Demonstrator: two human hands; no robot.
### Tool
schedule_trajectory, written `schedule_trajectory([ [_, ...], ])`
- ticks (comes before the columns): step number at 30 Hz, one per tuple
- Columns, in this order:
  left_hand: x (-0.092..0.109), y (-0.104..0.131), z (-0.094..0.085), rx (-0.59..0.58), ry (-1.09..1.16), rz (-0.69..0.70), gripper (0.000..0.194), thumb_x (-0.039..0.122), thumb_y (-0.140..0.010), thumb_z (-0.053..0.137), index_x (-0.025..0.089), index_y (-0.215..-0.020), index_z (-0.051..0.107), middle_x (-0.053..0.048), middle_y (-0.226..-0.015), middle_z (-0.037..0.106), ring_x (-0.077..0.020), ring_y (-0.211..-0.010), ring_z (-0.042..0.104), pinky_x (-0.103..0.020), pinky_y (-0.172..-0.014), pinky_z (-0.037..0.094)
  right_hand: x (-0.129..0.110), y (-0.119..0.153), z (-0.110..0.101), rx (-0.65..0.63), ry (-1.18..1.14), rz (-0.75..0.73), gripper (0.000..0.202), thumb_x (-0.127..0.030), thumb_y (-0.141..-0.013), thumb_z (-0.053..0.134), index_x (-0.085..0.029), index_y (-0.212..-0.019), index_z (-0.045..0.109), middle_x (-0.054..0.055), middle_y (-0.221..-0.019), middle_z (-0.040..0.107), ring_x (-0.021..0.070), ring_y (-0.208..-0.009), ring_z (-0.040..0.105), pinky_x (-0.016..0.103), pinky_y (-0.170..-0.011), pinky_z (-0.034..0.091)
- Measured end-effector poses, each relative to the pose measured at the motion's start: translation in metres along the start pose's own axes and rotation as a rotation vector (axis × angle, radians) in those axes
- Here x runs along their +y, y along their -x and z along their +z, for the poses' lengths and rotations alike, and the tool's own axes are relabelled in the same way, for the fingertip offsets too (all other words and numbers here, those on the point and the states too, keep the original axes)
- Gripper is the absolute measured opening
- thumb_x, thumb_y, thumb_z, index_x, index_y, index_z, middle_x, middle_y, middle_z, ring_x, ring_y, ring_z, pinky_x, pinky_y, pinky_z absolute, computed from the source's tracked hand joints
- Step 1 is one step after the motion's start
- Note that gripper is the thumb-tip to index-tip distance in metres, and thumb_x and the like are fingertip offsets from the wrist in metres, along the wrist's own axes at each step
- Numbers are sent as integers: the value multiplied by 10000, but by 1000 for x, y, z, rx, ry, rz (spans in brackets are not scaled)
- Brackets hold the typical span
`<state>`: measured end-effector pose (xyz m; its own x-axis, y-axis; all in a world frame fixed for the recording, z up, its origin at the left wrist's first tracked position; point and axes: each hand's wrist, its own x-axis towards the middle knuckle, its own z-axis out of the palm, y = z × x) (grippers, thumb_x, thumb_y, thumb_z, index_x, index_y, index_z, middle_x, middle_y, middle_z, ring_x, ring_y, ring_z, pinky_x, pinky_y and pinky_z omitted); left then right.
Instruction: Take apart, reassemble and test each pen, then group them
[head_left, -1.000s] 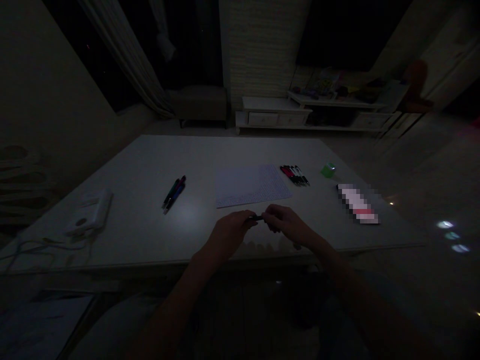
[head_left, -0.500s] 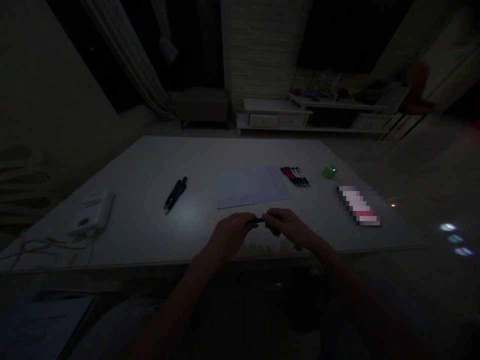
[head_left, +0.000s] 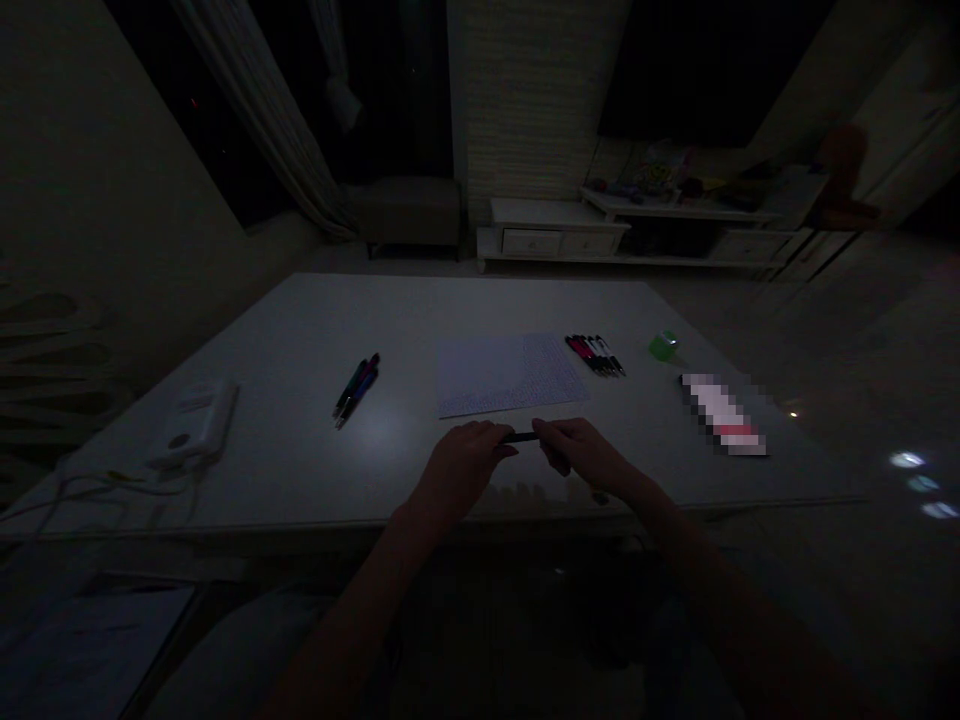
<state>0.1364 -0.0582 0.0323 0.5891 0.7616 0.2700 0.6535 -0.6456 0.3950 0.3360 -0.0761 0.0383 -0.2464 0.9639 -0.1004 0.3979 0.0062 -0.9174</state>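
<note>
Between my two hands a dark pen point(head_left: 520, 437) is held level, just above the near part of the white table. My left hand point(head_left: 469, 460) is closed around its left end. The fingers of my right hand point(head_left: 577, 447) pinch its right end. Just beyond the hands lies a sheet of paper point(head_left: 487, 375) covered partly with small writing. A row of several pens point(head_left: 595, 355), some red and some white with black, rests at the paper's right. To the left sits a small bunch of dark pens point(head_left: 356, 390). The dim light hides the pen's finer details.
A green jar-like item point(head_left: 663, 346) and a phone point(head_left: 724, 415) with a blurred screen lie on the right of the table point(head_left: 390, 310). At the left are a white box-like device point(head_left: 196, 420) and cables point(head_left: 112, 485). Papers point(head_left: 90, 640) sit below the table's left edge.
My hands have drawn slightly apart, so more of the dark pen shows between them. The whole view has shifted a little; the other things on the table stay in place.
</note>
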Motion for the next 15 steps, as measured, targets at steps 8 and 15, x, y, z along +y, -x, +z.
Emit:
schedule_trajectory([
  [8, -4, 3, 2, 83, 24, -55, 230, 177, -816, 568, 191, -1045, 546, -50, -947, 643, -172, -869, 601, -318, -796, 478, 9, -1, 9, 205, 388, -346, 326, -373, -738, 645, -217, -1023, 625, 84, -1007, 650, 226, -963, 559, 371, -879, 373],
  [15, 0, -2, -2, 305, 152, -117, 370, 191, -805, 577, 220, -1152, 450, -45, -1049, 601, -143, -835, 598, -300, -754, 492, 6, -12, 18, 104, 51, -217, 254, -255, -818, 462, -208, -1055, 541, 12, -735, 592, 132, -615, 513, 264, -613, 393],
])
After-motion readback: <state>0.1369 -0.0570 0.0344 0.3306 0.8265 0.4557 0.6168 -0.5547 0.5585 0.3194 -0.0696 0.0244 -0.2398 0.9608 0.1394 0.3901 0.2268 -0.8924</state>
